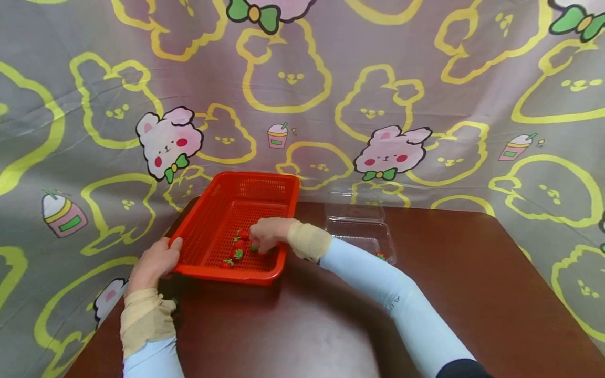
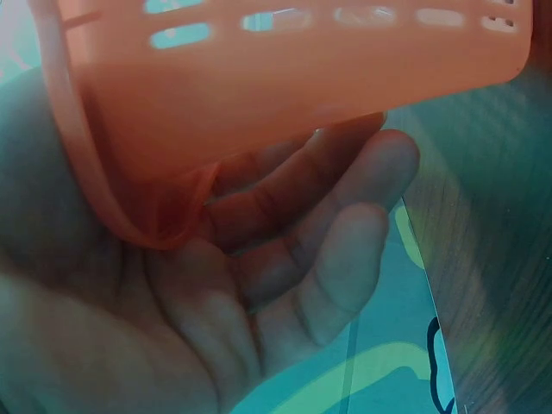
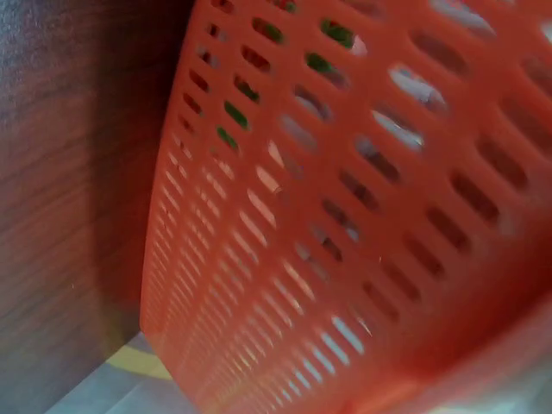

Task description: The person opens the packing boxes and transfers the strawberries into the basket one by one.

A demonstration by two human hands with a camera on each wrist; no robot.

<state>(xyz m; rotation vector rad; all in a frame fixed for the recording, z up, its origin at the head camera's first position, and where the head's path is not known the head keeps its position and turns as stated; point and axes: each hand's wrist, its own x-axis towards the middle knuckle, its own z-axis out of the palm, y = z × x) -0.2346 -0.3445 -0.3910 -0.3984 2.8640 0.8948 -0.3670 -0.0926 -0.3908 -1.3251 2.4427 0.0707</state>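
Observation:
A red slotted plastic basket (image 1: 212, 270) stands on the left part of the table. My left hand (image 1: 155, 262) grips its rim at the near left corner, thumb on top. In the left wrist view, the fingers (image 2: 293, 190) of that hand curve beneath the basket's wall. Several strawberries (image 1: 238, 254) with green leaves lie on the basket's floor. My right hand (image 1: 270, 233) reaches over the right wall into the basket, fingers pointing down beside the strawberries; I cannot tell whether it holds one. The right wrist view shows mostly the slotted wall (image 3: 345, 224), with green leaves behind it.
Right of the basket, a clear plastic box (image 1: 359, 236) sits with its lid (image 1: 354, 205) raised at the back. A strawberry (image 1: 381, 255) is in its near right corner, partly behind the right sleeve. A patterned curtain (image 1: 302, 79) hangs behind the brown table (image 1: 472, 273).

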